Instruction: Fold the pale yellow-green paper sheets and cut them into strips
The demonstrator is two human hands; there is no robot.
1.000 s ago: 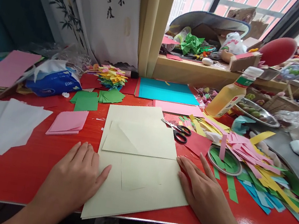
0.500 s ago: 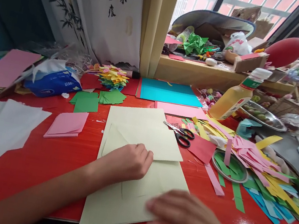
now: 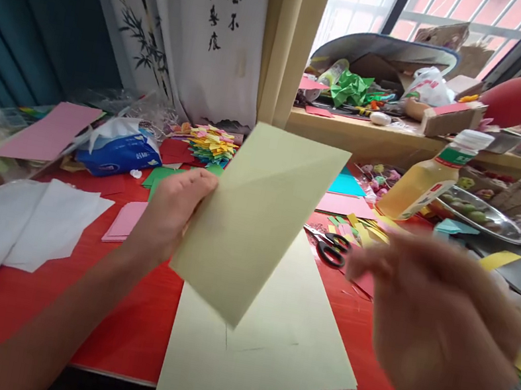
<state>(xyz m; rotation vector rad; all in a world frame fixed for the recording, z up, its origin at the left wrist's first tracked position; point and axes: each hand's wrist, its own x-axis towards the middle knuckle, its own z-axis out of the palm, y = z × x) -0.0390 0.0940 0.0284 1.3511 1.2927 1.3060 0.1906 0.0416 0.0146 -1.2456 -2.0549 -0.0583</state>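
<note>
My left hand (image 3: 181,201) grips the left edge of a pale yellow sheet of paper (image 3: 260,222), holding it up and tilted above the table. Beneath it lies a stack of larger pale yellow sheets (image 3: 290,368), with thin pencil-like lines on the top one. My right hand (image 3: 445,315) is raised to the right of the held sheet, apart from it; its fingers are smeared by motion. Black-handled scissors (image 3: 332,251) lie between the paper stack and my right hand, partly on the sheets' far right side.
Pink paper squares (image 3: 122,222) and white sheets (image 3: 53,226) lie left on the red table (image 3: 116,324). Behind stand a blue tissue pack (image 3: 119,153) and a multicoloured folded-paper piece (image 3: 211,145). A juice bottle (image 3: 427,177) and a metal dish (image 3: 511,229) are at the back right.
My left hand has lifted the smaller pale yellow sheet off the stack and tilted it up. My right hand has risen and moved right. The view has shifted slightly left.
</note>
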